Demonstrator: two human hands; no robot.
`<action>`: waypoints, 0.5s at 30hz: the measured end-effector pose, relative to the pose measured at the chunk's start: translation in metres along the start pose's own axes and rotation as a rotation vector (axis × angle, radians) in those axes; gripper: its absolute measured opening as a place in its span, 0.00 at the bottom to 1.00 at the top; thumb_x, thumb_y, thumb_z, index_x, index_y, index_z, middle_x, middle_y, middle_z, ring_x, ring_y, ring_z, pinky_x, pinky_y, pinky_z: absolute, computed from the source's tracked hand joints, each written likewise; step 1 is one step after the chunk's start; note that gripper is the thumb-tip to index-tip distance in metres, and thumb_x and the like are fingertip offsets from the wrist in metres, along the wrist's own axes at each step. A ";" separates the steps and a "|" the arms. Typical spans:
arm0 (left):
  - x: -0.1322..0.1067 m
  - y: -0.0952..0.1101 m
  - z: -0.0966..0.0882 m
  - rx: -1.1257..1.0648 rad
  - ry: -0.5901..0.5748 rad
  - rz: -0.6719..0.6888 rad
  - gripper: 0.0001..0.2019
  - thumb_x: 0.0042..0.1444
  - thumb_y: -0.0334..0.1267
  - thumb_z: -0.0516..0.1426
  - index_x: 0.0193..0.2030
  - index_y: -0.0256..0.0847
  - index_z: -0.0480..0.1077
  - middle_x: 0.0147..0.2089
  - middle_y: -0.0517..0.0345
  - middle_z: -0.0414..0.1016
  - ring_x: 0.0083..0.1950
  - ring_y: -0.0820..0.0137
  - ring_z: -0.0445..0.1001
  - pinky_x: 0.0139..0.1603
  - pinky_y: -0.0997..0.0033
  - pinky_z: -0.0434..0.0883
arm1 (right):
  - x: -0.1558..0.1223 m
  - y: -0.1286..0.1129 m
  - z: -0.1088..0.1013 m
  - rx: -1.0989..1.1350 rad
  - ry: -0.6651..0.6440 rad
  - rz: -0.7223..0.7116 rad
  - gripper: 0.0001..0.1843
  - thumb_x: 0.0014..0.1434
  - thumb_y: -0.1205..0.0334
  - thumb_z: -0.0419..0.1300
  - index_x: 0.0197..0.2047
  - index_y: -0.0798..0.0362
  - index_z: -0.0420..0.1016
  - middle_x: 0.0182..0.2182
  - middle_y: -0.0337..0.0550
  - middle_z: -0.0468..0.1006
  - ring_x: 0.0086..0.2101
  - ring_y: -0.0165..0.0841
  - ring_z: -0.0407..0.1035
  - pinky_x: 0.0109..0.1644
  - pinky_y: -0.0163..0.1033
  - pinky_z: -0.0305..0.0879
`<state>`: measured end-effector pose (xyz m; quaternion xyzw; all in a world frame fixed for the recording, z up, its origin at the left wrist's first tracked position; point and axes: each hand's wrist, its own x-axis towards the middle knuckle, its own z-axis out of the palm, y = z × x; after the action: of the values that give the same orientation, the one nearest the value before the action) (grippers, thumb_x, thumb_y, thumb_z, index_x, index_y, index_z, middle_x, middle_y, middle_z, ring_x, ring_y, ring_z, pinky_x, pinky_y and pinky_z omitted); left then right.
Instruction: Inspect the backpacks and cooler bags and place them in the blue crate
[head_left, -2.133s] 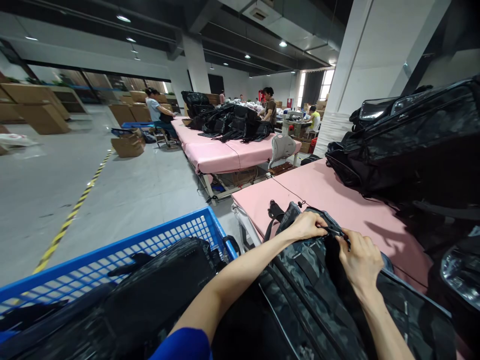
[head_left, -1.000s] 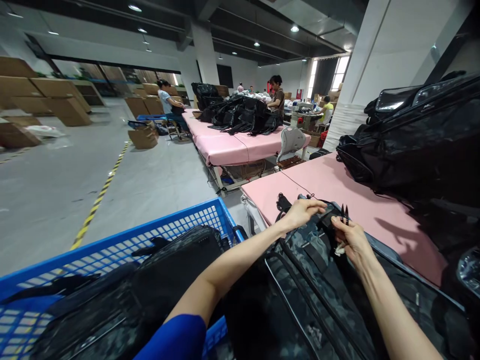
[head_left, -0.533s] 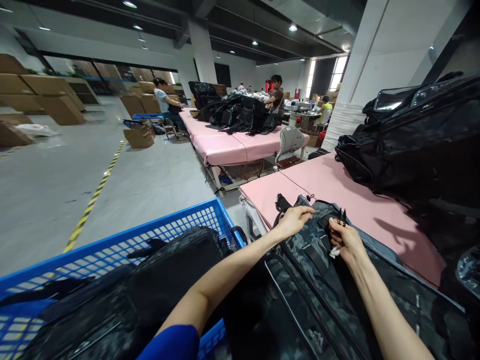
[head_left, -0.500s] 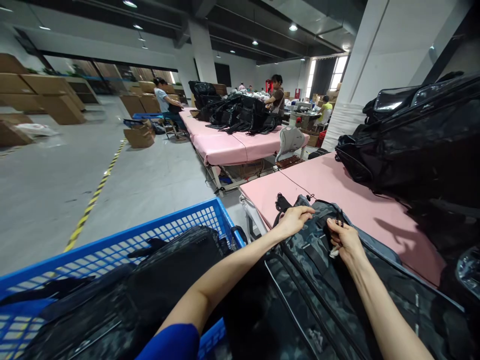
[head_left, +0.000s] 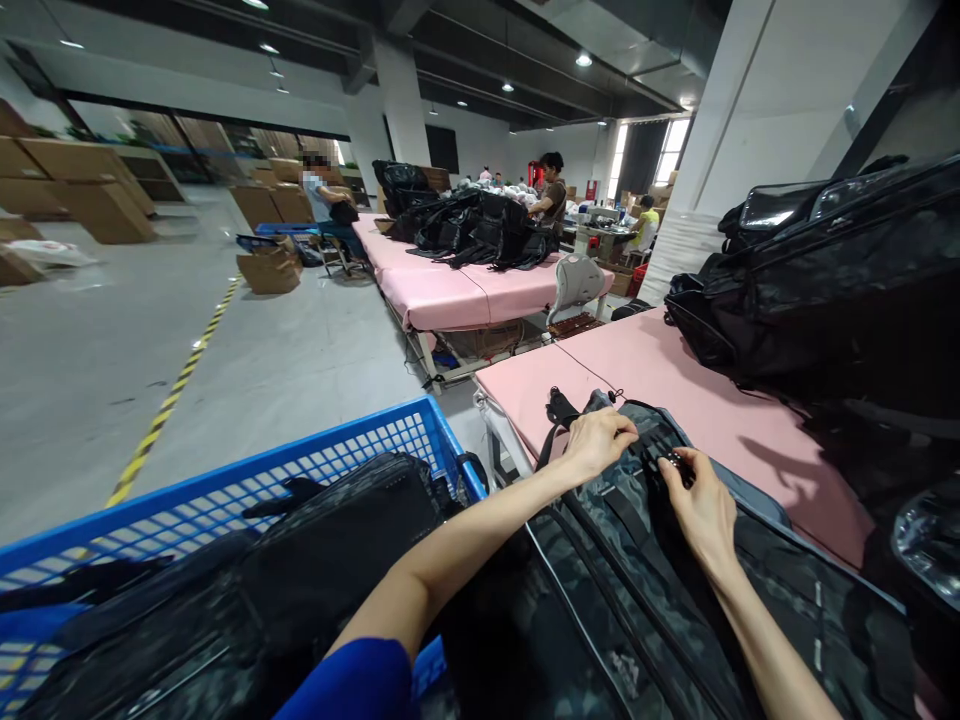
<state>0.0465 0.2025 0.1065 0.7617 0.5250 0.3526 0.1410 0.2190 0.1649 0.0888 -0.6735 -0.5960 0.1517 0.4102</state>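
Note:
A dark camouflage backpack (head_left: 630, 570) lies in front of me, partly on the pink table, with black straps running along it. My left hand (head_left: 600, 443) reaches over its upper end, fingertips pinched together at the fabric; what they hold is too small to make out. Close beside it, my right hand (head_left: 705, 505) is closed on a black strap (head_left: 679, 466) with a small shiny black piece, perhaps a buckle. The fingers hide part of it.
On my left stands a blue plastic crate (head_left: 442, 440) with black bags (head_left: 330, 540) inside. More black bags (head_left: 840, 270) are piled on the pink table (head_left: 750, 430) at right. Beyond is another pink table (head_left: 427, 295) with bags; people (head_left: 555, 190) work around it.
My left fingertips have drawn together and shifted slightly right. My right hand has turned its grip upward on the black strap; a small white piece beneath it is out of sight now.

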 end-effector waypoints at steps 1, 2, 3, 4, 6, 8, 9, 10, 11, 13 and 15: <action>0.001 0.000 -0.001 -0.011 -0.005 -0.016 0.08 0.57 0.38 0.55 0.37 0.44 0.76 0.42 0.60 0.76 0.42 0.69 0.73 0.45 0.73 0.68 | -0.003 0.000 0.001 -0.060 0.006 -0.052 0.25 0.50 0.43 0.55 0.45 0.49 0.73 0.37 0.46 0.77 0.35 0.38 0.68 0.38 0.41 0.57; 0.001 0.000 -0.002 -0.026 -0.011 -0.040 0.08 0.57 0.38 0.55 0.36 0.43 0.76 0.41 0.60 0.76 0.42 0.69 0.73 0.45 0.73 0.68 | -0.004 0.000 0.003 -0.117 0.015 -0.112 0.23 0.52 0.44 0.54 0.44 0.50 0.74 0.36 0.45 0.77 0.34 0.37 0.68 0.37 0.40 0.57; 0.001 0.000 -0.003 -0.045 -0.017 -0.069 0.08 0.56 0.37 0.55 0.36 0.43 0.76 0.40 0.60 0.76 0.41 0.69 0.73 0.45 0.73 0.68 | -0.005 0.000 0.006 -0.169 0.027 -0.172 0.22 0.54 0.44 0.53 0.44 0.50 0.74 0.36 0.45 0.77 0.34 0.37 0.68 0.37 0.39 0.56; 0.002 0.000 -0.004 -0.065 -0.020 -0.095 0.08 0.56 0.37 0.55 0.36 0.42 0.76 0.39 0.60 0.77 0.40 0.69 0.73 0.45 0.72 0.68 | -0.005 0.000 0.009 -0.213 0.040 -0.226 0.22 0.55 0.45 0.52 0.43 0.50 0.75 0.36 0.45 0.77 0.34 0.36 0.68 0.36 0.39 0.56; 0.002 -0.001 -0.005 -0.091 -0.021 -0.122 0.08 0.56 0.37 0.55 0.37 0.42 0.75 0.37 0.60 0.77 0.40 0.69 0.73 0.45 0.72 0.68 | -0.004 0.001 0.013 -0.245 0.054 -0.276 0.21 0.56 0.45 0.51 0.42 0.49 0.75 0.36 0.44 0.78 0.34 0.36 0.69 0.36 0.38 0.56; 0.002 0.000 -0.006 -0.089 -0.022 -0.109 0.07 0.56 0.36 0.54 0.36 0.41 0.74 0.38 0.59 0.76 0.40 0.69 0.73 0.45 0.71 0.68 | -0.001 0.002 0.015 -0.241 0.053 -0.266 0.20 0.56 0.45 0.51 0.42 0.48 0.76 0.33 0.42 0.78 0.31 0.34 0.69 0.34 0.37 0.56; 0.003 0.000 -0.006 -0.084 -0.023 -0.101 0.07 0.56 0.36 0.54 0.36 0.41 0.74 0.39 0.59 0.76 0.41 0.69 0.72 0.45 0.71 0.67 | 0.000 0.003 0.015 -0.239 0.054 -0.258 0.20 0.57 0.45 0.51 0.41 0.48 0.76 0.32 0.41 0.78 0.29 0.34 0.68 0.32 0.37 0.55; 0.003 0.000 -0.006 -0.080 -0.025 -0.098 0.07 0.56 0.35 0.54 0.36 0.41 0.74 0.40 0.59 0.76 0.41 0.68 0.72 0.46 0.71 0.67 | 0.000 0.003 0.014 -0.241 0.059 -0.253 0.20 0.57 0.44 0.51 0.41 0.48 0.76 0.30 0.41 0.78 0.27 0.33 0.68 0.31 0.36 0.55; 0.003 0.001 -0.005 -0.079 -0.024 -0.096 0.07 0.56 0.35 0.54 0.36 0.41 0.74 0.40 0.59 0.75 0.42 0.68 0.72 0.46 0.71 0.67 | 0.001 0.003 0.013 -0.244 0.066 -0.251 0.20 0.57 0.44 0.51 0.40 0.48 0.76 0.29 0.40 0.78 0.26 0.33 0.67 0.31 0.36 0.54; 0.004 0.002 -0.004 -0.090 -0.015 -0.088 0.07 0.56 0.35 0.53 0.36 0.41 0.73 0.40 0.58 0.74 0.42 0.68 0.71 0.46 0.70 0.67 | 0.001 0.003 0.012 -0.255 0.083 -0.264 0.20 0.57 0.45 0.51 0.40 0.49 0.76 0.30 0.41 0.78 0.28 0.33 0.68 0.31 0.36 0.54; 0.005 0.003 -0.001 -0.110 0.008 -0.049 0.06 0.56 0.34 0.53 0.35 0.40 0.72 0.41 0.58 0.73 0.42 0.69 0.71 0.46 0.71 0.67 | 0.002 0.002 0.013 -0.269 0.096 -0.296 0.20 0.58 0.46 0.51 0.41 0.49 0.76 0.33 0.43 0.78 0.32 0.35 0.69 0.33 0.37 0.54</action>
<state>0.0485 0.2054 0.1106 0.7382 0.5240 0.3805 0.1891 0.2124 0.1718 0.0799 -0.6336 -0.6830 -0.0234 0.3625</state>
